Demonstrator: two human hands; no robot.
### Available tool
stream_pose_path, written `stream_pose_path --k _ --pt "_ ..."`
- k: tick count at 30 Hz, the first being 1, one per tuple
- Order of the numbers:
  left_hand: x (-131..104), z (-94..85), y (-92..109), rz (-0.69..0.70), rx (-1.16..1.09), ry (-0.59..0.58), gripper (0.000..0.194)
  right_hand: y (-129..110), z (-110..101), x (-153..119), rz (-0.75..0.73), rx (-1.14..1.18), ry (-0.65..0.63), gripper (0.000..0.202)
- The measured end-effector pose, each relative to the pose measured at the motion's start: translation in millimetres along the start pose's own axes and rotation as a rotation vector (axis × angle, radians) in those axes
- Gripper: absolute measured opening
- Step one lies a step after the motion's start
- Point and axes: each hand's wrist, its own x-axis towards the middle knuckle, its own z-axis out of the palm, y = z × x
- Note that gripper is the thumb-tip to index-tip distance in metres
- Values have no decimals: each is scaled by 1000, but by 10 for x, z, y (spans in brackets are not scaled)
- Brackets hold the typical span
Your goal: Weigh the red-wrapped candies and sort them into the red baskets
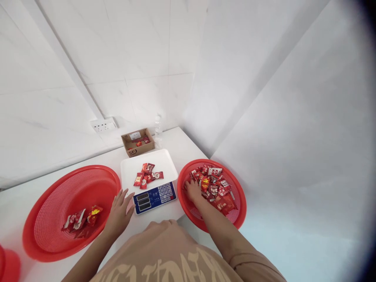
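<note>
My left hand (121, 209) is open, fingers spread, between the left red basket (48, 223) and the scale's blue keypad panel (154, 197). Several red candy packets (143, 179) lie on the scale's white tray (129, 166). My right hand (194, 190) reaches into the right red basket (241, 211), its fingers at the left side of a pile of red wrapped packets (223, 203); its fingertips are partly hidden, and whether they hold a packet is unclear. A few red and gold packets (93, 214) rest in the left basket.
Behind the scale stands a small cardboard box (142, 149) with some packets inside, beside a clear plastic bottle (158, 127). Another red container (10, 266) shows at the lower left edge. Walls border the white table (176, 139) behind and on the right.
</note>
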Motion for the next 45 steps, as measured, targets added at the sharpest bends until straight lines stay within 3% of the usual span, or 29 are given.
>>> stream_pose_path --k 7,10,14,17,20,22,26,31,38,45 --pt "57 -4 107 13 -59 -18 38 51 -185 -120 86 347 57 17" --pt "136 -46 258 -8 -191 -57 37 49 -352 -245 163 694 58 21" --pt "365 -138 708 -146 -586 -306 39 -118 -622 -536 251 1235 -28 30" --pt "583 -219 1159 -290 -981 -529 48 -395 -788 -769 215 1436 -177 34" --pt "754 -272 1523 -390 -1327 -685 56 -666 -878 -928 102 1405 -280 32" --pt "825 -278 1653 -431 -1428 -697 48 -770 -912 -990 81 1388 -290 31" --pt "897 -249 1675 -594 -1561 -562 25 -788 -987 -1081 108 1520 -311 38" --pt "888 -215 1628 -833 -1657 -520 21 -757 -1057 -1197 67 1548 -294 47" --pt "790 -262 1738 -793 -1726 -650 22 -859 -1030 -1208 -6 1256 -82 38" --pt "745 -358 1758 -701 -1744 -631 29 -979 -1072 -1267 -72 940 61 29"
